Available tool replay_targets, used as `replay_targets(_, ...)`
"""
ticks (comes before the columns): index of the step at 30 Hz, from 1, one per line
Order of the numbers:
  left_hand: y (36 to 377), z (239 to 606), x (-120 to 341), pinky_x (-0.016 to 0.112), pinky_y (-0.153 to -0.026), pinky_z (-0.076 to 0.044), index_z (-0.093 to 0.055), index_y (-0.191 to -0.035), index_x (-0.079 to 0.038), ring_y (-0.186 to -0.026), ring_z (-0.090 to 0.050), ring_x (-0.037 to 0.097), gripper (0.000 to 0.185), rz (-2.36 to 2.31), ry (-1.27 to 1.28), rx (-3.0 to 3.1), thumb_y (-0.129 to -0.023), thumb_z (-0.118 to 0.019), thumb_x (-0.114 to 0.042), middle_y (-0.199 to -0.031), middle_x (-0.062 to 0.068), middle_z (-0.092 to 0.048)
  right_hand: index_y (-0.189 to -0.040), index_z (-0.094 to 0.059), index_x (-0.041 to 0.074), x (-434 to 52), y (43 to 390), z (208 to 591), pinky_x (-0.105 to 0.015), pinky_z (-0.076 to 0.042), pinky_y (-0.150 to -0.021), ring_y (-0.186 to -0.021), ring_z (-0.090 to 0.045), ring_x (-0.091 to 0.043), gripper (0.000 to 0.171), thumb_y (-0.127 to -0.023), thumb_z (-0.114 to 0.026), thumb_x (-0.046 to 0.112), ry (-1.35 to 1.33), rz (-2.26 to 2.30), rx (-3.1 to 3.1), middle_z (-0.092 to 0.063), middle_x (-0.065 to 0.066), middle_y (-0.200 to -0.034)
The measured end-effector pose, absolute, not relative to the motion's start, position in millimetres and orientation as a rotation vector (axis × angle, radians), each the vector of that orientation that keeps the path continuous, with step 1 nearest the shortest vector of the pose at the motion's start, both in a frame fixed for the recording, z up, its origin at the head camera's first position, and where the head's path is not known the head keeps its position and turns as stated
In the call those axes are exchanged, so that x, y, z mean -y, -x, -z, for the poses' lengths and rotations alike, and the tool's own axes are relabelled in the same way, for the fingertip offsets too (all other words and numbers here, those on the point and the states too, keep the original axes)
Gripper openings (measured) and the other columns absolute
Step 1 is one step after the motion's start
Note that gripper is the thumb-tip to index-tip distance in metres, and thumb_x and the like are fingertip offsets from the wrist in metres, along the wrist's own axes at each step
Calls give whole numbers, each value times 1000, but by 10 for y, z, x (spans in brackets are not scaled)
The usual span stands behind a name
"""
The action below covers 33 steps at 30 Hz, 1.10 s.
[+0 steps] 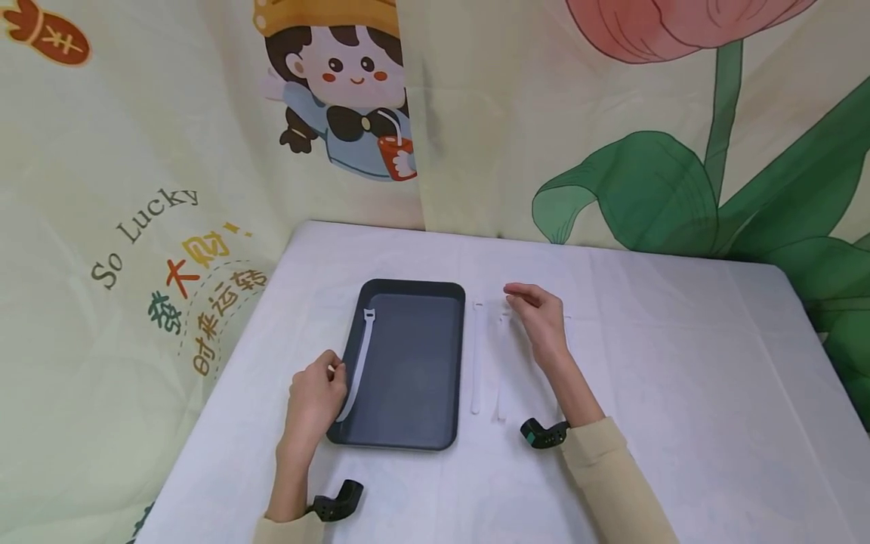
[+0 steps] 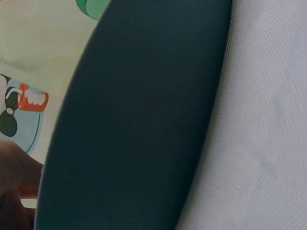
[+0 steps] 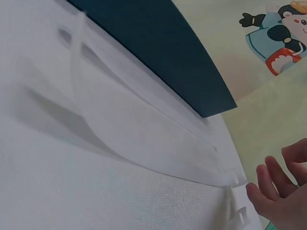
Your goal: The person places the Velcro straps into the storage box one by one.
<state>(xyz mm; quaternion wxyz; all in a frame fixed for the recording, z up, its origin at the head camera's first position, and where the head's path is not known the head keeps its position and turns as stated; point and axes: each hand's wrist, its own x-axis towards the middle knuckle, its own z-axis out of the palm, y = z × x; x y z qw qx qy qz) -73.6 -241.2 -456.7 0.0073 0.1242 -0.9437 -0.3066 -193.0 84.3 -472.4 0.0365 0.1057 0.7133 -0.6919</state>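
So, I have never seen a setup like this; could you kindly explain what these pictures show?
There is no machine arm here, just a person's bare left hand and right hand. The wide picture comes from a head camera looking forward and down; the two close ones come from black wrist cameras. On the white-covered table lies a dark tray with one pale strip inside; more white strips lie to its right. The left hand is at the tray's left edge; whether it grips there is unclear. The right hand is by the white strips, fingers loosely bent, nothing visibly held.
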Motion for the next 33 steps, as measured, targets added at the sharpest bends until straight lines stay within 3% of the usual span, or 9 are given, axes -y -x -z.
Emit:
replay_targets(16, 754, 4576, 2391, 32, -49, -36, -61, -95, -1, -54, -49, 19, 14, 977, -407, 2953, -101, -52, -10, -61, 4, -57, -125, -70, 1, -871, 1961, 4842, -21, -53, -79, -103, -67, -21, 31, -95, -63, -1, -348, 2012, -2195, -71, -18, -125)
replay_targets(27, 782, 4589, 2359, 31, -48, -35, -61, -94, -1, -53, -48, 19, 14, 961, -420, 2953, -101, -52, -10, -60, 5, -55, -118, -72, 2, -889, 1898, 4896, -22, -53, -67, -71, -62, -14, 24, -95, -64, 3, -357, 1935, -2205, -72, -17, -107)
replay_targets(33, 792, 4583, 2349, 31, -48, -34, -61, -95, -1, -53, -47, 19, 14, 967, -424, 2953, -101, -51, -10, -59, 5, -55, -117, -70, -2, -915, 1898, 4874, -23, -53, -66, -70, -62, -12, 23, -96, -66, 7, -336, 1936, -2208, -72, -19, -104)
